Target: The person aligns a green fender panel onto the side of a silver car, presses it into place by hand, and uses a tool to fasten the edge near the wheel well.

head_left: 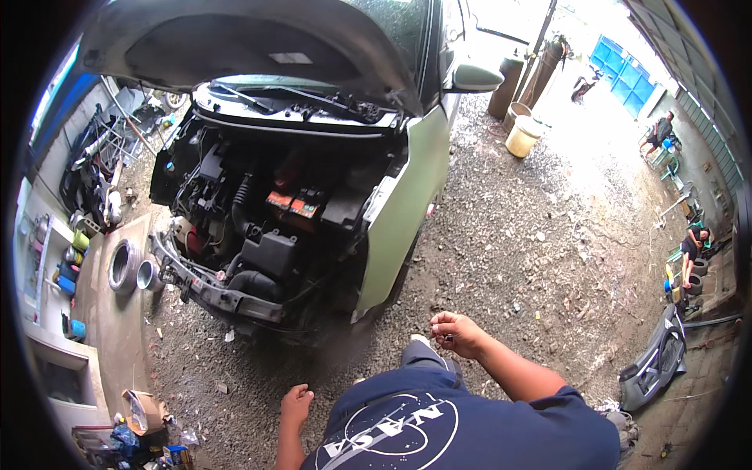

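Note:
My right hand (pixel 457 334) is raised in front of my body, to the right of the car's front corner. Its fingers curl in with the tips close together; whatever may lie between them is too small to make out. Lower and further left hangs my left hand (pixel 297 403), loosely bent with two fingertips apart and nothing seen in it. Neither hand touches the car. Ahead stands the car with its hood (pixel 235 47) raised and its front bumper off. The engine bay shows a battery (pixel 293 205), a black box (pixel 269 254) and a light green fender (pixel 403 211).
Gravel (pixel 540 258) surrounds the car. A tire (pixel 124 266) lies at left, near a cardboard box (pixel 144 413). Gas cylinders (pixel 540 74) and a pale bucket (pixel 524 136) stand beyond the fender. A loose bumper (pixel 656 359) rests at right, where two people sit by the wall.

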A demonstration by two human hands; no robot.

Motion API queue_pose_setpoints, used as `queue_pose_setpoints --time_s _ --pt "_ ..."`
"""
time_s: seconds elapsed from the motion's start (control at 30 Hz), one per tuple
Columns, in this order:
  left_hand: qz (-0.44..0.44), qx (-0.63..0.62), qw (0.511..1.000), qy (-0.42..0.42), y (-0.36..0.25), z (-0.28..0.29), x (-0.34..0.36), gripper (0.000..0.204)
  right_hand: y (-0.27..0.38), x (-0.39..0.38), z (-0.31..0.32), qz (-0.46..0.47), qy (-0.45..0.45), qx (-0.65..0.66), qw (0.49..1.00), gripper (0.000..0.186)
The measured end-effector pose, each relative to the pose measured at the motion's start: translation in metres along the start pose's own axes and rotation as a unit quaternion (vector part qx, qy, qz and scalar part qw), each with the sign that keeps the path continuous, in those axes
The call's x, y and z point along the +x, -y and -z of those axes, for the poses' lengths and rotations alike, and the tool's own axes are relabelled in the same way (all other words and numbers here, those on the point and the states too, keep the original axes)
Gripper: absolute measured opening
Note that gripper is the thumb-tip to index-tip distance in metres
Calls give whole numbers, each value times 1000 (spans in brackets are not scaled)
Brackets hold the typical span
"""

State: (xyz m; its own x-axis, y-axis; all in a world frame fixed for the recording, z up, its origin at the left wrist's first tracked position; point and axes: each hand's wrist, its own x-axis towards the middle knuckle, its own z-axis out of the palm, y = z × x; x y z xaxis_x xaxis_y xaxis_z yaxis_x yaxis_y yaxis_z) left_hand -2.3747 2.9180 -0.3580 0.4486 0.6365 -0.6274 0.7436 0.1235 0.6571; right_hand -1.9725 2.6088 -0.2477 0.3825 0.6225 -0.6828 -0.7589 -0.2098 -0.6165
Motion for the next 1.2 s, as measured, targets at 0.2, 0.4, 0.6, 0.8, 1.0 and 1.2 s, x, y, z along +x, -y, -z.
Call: queue_pose_setpoints --time_s 0.2,0.4,0.6,0.8,1.0,1.2 --pt "-147 68 986 40 -116 -106 19 43 66 -29 91 106 -33 75 991 17" --pt "-260 104 960 28 -281 -245 53 45 118 -40 260 103 -99 75 987 16" --pt "-330 103 938 -3 -423 -322 73 46 195 -53 359 172 -138 115 969 13" --pt "-330 39 938 -98 -510 -336 123 48 253 -6 384 173 -111 114 972 14" --pt "-334 118 916 -187 -589 -339 203 57 319 59 373 135 -95 49 985 14" --pt "-300 121 920 -220 -647 -345 312 77 393 145 396 137 -108 10 985 14"
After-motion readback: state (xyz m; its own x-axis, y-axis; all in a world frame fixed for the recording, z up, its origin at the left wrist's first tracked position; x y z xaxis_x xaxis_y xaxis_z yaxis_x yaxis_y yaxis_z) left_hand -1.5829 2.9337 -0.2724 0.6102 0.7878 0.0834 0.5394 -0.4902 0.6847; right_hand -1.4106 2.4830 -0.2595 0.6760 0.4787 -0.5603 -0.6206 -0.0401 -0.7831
